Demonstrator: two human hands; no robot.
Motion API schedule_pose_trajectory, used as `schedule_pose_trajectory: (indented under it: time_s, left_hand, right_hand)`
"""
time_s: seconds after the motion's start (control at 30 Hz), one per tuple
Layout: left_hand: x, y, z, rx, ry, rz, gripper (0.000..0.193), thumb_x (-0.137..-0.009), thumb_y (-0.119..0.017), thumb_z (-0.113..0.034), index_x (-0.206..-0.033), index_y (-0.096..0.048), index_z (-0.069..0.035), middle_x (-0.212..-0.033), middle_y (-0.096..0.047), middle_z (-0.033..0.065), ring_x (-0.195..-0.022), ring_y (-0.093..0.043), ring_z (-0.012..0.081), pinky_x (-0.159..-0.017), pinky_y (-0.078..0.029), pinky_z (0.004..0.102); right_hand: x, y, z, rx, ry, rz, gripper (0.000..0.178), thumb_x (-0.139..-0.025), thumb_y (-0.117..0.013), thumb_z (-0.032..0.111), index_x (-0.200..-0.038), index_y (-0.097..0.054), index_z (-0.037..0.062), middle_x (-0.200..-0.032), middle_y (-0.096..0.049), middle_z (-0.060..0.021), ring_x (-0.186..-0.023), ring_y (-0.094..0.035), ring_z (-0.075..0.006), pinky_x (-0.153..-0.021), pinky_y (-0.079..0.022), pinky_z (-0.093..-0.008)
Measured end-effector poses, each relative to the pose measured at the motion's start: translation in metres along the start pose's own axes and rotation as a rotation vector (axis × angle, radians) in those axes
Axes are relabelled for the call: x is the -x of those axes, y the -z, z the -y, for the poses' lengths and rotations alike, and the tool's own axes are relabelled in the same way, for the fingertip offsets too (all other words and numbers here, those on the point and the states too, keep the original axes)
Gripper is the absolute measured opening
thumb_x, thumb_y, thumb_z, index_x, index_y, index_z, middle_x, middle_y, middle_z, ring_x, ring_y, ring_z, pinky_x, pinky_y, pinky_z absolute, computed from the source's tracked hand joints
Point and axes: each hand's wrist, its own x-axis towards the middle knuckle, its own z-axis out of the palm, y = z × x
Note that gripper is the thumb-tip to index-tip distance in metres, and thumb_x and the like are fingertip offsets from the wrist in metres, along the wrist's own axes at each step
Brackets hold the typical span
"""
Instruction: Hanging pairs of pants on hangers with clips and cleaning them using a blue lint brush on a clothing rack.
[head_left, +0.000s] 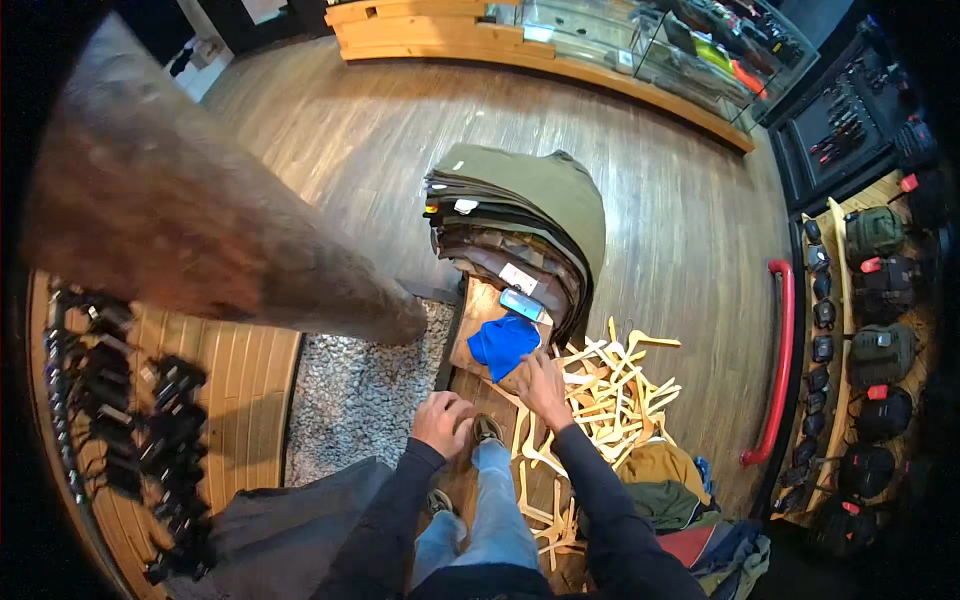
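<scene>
A shop floor of brown wooden planks [330, 130] fills the view; a curved wooden counter with a glass showcase [640, 50] runs along its far edge; a thick timber post [200, 220] leans in from the left, ending at a grey pebbled patch [355, 390]; slatted display walls at both sides carry dark goods, with bags and pouches [870, 330] on the right beside a red rail [780, 360].

A low wooden board [480, 312] on the floor serves as the desk; at its far edge stands a tall stack of folded olive and brown garments [520, 225]; a blue folded cloth [503, 343] lies on the near part of the board, with a small light-blue tag [520, 303] just beyond it.

A heap of pale wooden hangers [610, 385] spreads over the floor off the board's right edge; crumpled clothes [690, 500] lie nearer the person.

The right hand [543, 385] rests at the near right corner of the blue cloth, fingers spread and touching it, its grip apart; the left hand [442, 420] sits curled over the knee, grip drawn together on nothing visible.
</scene>
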Motion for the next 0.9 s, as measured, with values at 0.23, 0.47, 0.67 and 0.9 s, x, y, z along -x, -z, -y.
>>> schedule_pose_trajectory:
  time_s: [0.23,0.47,0.67,0.9]
  left_hand:
    - [-0.045,-0.040,0.064,-0.116,0.001,0.126,0.026,-0.079,-0.075,-0.017,-0.103,-0.068,-0.010,-0.105,-0.061,0.0118,-0.102,-0.056,0.0346,-0.084,-0.047,0.0471]
    - [-0.005,-0.035,0.069,-0.201,0.084,0.145,0.021,-0.081,-0.071,-0.022,-0.101,-0.068,-0.015,-0.102,-0.060,0.0072,-0.101,-0.057,0.0296,-0.082,-0.047,0.0441]
    - [0.084,-0.024,0.061,-0.155,0.176,0.092,0.023,-0.086,-0.068,-0.024,-0.107,-0.066,-0.014,-0.103,-0.059,0.0069,-0.101,-0.057,0.0297,-0.083,-0.046,0.0453]
    - [0.238,0.057,-0.008,-0.110,0.163,-0.270,0.021,-0.086,-0.070,-0.020,-0.105,-0.068,-0.010,-0.107,-0.061,0.0111,-0.105,-0.057,0.0320,-0.088,-0.048,0.0463]
  right_hand:
    - [-0.134,-0.105,-0.096,0.387,0.001,-0.015,0.055,-0.076,-0.064,0.008,-0.129,-0.054,0.0079,-0.138,-0.050,-0.0227,-0.126,-0.049,-0.0404,-0.099,-0.046,-0.0503]
    - [-0.169,-0.130,-0.111,0.552,0.031,-0.146,0.032,-0.091,-0.051,0.013,-0.122,-0.057,0.0089,-0.111,-0.059,-0.0117,-0.108,-0.058,-0.0301,-0.087,-0.050,-0.0420]
    - [-0.152,-0.129,-0.125,0.525,-0.145,-0.008,0.047,-0.073,-0.082,0.029,-0.102,-0.055,0.0035,-0.104,-0.058,-0.0157,-0.096,-0.064,-0.0368,-0.079,-0.053,-0.0474]
    - [-0.023,-0.053,-0.003,0.105,0.156,0.194,0.075,-0.074,-0.081,0.045,-0.126,-0.049,0.0001,-0.102,-0.068,-0.0280,-0.091,-0.067,-0.0445,-0.079,-0.053,-0.0491]
